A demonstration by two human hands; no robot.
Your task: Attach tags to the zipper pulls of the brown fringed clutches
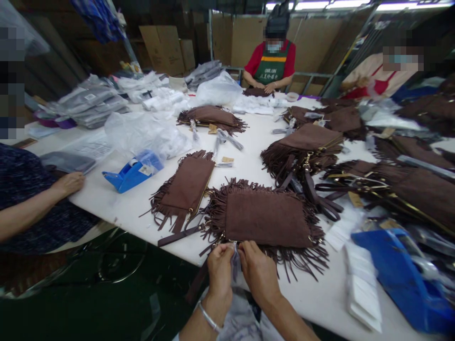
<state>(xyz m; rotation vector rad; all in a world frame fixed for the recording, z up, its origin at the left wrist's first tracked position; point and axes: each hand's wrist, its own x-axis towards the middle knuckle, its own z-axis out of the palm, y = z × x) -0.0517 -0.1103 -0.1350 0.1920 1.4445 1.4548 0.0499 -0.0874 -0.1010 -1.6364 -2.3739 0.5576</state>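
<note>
A brown fringed clutch bag lies flat at the table's near edge, its fringe spread around it. Just below its lower edge, my left hand pinches a thin piece of clear plastic with thumb and fingertips. From the other side my right hand has its fingers closed at the same plastic, close to the bag's zipper edge. Whatever the plastic covers is hidden by my fingers. Left of this bag lies a second fringed bag with a wrist strap.
Blue tape dispensers stand at left and right, the latter beside a stack of white paper. More brown bags cover the right side. Plastic bags lie at left. Co-workers sit around the table; one arm rests at left.
</note>
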